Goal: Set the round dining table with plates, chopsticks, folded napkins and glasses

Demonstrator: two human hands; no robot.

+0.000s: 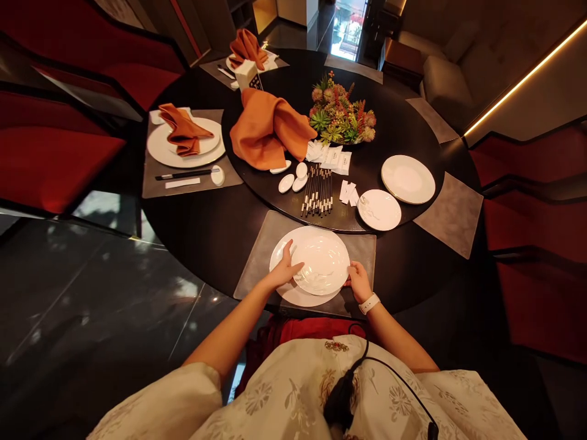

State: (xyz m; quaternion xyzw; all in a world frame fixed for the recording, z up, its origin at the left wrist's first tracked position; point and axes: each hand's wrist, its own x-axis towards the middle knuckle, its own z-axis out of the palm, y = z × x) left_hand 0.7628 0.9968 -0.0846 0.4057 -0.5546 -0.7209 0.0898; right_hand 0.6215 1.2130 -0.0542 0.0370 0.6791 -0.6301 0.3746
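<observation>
A small white plate (323, 266) with a faint printed pattern is over a larger white plate (282, 241) on the grey placemat (257, 263) in front of me. Whether the small plate rests on the larger one or is slightly raised, I cannot tell. My right hand (360, 281) pinches the small plate's right rim, thumb on top. On the opposite side, my left hand (284, 271) has its fingers spread, the thumb reaching over the small plate's left rim and another finger pointing up across the larger plate.
The round turntable (257, 192) carries black chopsticks (317, 192), small white spoon rests (287, 183), white packets (337, 159), an orange napkin (270, 128), a flower arrangement (342, 113) and stacked plates (408, 178). A set place with a folded napkin (186, 131) lies left. Red chairs (59, 146) flank the table.
</observation>
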